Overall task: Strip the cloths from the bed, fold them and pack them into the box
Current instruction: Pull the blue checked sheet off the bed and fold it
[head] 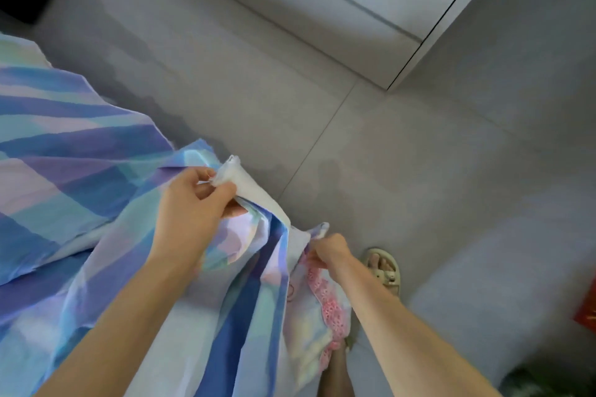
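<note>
The left hand [193, 206] pinches the pale hem of the sheet [80, 155]. The right hand [329, 251], near it at 4 o'clock, pinches the same edge, likely lining up corners for folding. The sheet's length trails from the hands toward 9 o'clock. A sandal [383, 267] stands beside the right hand.

no readable text, labels, brands or numbers on any surface in view
</note>
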A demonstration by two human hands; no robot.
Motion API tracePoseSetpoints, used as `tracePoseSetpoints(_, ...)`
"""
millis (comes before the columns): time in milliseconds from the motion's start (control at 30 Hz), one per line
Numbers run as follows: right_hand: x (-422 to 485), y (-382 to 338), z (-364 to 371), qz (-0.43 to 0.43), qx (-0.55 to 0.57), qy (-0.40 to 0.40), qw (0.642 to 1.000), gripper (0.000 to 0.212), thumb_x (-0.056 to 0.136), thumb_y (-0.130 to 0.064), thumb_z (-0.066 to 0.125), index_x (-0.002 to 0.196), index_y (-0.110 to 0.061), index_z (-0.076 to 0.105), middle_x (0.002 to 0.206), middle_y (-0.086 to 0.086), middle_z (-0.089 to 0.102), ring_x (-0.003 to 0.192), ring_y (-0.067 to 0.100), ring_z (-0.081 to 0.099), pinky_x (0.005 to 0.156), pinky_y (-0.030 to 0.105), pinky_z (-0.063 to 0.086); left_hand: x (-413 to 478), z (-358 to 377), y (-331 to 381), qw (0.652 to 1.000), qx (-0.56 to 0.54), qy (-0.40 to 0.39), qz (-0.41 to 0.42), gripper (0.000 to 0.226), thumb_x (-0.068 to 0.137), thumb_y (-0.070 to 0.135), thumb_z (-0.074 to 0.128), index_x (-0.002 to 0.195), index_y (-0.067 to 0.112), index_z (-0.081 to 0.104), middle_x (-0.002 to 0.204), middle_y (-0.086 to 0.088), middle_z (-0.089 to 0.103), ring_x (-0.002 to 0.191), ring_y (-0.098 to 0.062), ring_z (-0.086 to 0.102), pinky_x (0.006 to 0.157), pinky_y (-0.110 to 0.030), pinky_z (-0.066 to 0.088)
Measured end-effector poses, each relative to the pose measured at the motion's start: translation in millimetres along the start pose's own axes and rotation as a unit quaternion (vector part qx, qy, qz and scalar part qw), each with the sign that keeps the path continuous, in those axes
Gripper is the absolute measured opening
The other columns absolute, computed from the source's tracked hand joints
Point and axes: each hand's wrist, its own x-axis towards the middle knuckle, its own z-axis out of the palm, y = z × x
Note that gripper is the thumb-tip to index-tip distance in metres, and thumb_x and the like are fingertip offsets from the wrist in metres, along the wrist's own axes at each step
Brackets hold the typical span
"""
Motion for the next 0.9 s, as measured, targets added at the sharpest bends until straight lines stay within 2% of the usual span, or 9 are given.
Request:
tracePoseSetpoints(67,17.1,-2.2,9.6,0.053,0.078,-0.052,0.994,0.041,0.085,-0.008,0.06,0.122,-0.001,0.046,0.083,0.018,0.062,0.056,0.026,0.063,0.057,0.033,0.058,16.6,-0.1,-10.6,0.999,-0.041,0.025,-0.006,0.014,0.083,0.018,0.065,0.092,0.007,0.063,0.07,-0.002,0.069,0.07,-0.017,0.068,0.08,-0.034,0.058)
tracePoseSetpoints(200,40.1,-5.4,27.3,0.132,0.069,-0.091,0.985,0.02,0.083,-0.005,0.066,0.089,0.002,0.048,0.072,0.015,0.06,0.064,0.027,0.061,0.083,0.04,0.055,38.4,0.5,-25.0,0.993,-0.106,0.046,-0.02,0.011,0.09,0.005,0.056,0.083,0.011,0.062,0.062,0.007,0.067,0.061,-0.007,0.065,0.062,-0.016,0.053)
tracePoseSetpoints(267,39.5,-7.9,30.5,0.129,0.11,-0.078,0.982,0.026,0.082,-0.002,0.068,0.097,0.001,0.046,0.073,0.015,0.057,0.063,0.026,0.056,0.07,0.04,0.054,41.6,2.0,-29.0,0.994,-0.104,0.041,-0.02,0.01,0.089,0.004,0.056,0.085,0.009,0.063,0.066,0.004,0.068,0.063,-0.008,0.066,0.064,-0.016,0.053)
tracePoseSetpoints(367,31.8,-8.9,23.0,0.059,0.183,0.009,0.981,0.041,0.07,0.0,0.071,0.107,-0.001,0.053,0.093,0.019,0.062,0.075,0.028,0.061,0.065,0.037,0.054,36.5,0.0,-25.9,0.994,-0.098,0.051,-0.019,0.007,0.089,0.004,0.057,0.089,0.008,0.062,0.064,0.005,0.067,0.06,-0.006,0.065,0.061,-0.014,0.052)
tracePoseSetpoints(467,3.5,-17.0,1.9,-0.049,0.194,0.061,0.978,0.007,0.075,-0.008,0.064,0.074,-0.004,0.058,0.068,0.011,0.052,0.061,0.019,0.045,0.056,0.03,0.036,27.9,-16.1,-6.9,0.992,-0.103,0.072,-0.001,0.007,0.088,0.005,0.058,0.092,0.009,0.061,0.063,0.008,0.067,0.058,-0.007,0.064,0.063,-0.018,0.055)
tracePoseSetpoints(533,-29.6,-32.8,-14.9,-0.114,0.193,0.092,0.97,0.017,0.073,-0.019,0.06,0.061,-0.012,0.05,0.06,0.006,0.038,0.06,0.017,0.033,0.056,0.032,0.029,22.2,-37.7,14.6,0.989,-0.123,0.084,0.021,0.008,0.089,0.007,0.058,0.094,0.013,0.06,0.067,0.007,0.068,0.06,-0.01,0.065,0.063,-0.021,0.056)
tracePoseSetpoints(633,-78.6,-55.1,-35.2,-0.2,0.173,0.12,0.957,0.045,0.085,-0.011,0.057,0.052,-0.018,0.027,0.052,-0.001,0.021,0.054,0.013,0.019,0.049,0.024,0.016,11.7,-81.4,46.5,0.982,-0.143,0.106,0.058,0.01,0.091,0.01,0.056,0.087,0.02,0.058,0.077,0.003,0.066,0.063,-0.01,0.065,0.064,-0.024,0.057)
tracePoseSetpoints(767,-151.8,-87.9,-46.6,-0.289,0.183,0.119,0.932,0.043,0.091,-0.011,0.056,0.057,-0.013,0.03,0.059,0.004,0.021,0.057,0.015,0.019,0.054,0.028,0.015,-11.7,-153.9,85.5,0.969,-0.15,0.173,0.095,0.02,0.093,0.012,0.05,0.077,0.023,0.054,0.068,0.011,0.062,0.059,-0.003,0.06,0.055,-0.018,0.053)
tracePoseSetpoints(900,-254.0,-119.4,-42.4,-0.394,0.158,0.105,0.899,0.052,0.091,-0.01,0.056,0.056,-0.021,0.018,0.053,-0.007,0.014,0.051,0.008,0.012,0.05,0.027,0.01,-65.8,-245.2,120.2,0.945,-0.076,0.276,0.16,0.013,0.093,0.026,0.05,0.08,0.021,0.052,0.073,0.0,0.053,0.057,-0.008,0.048,0.048,-0.02,0.042)
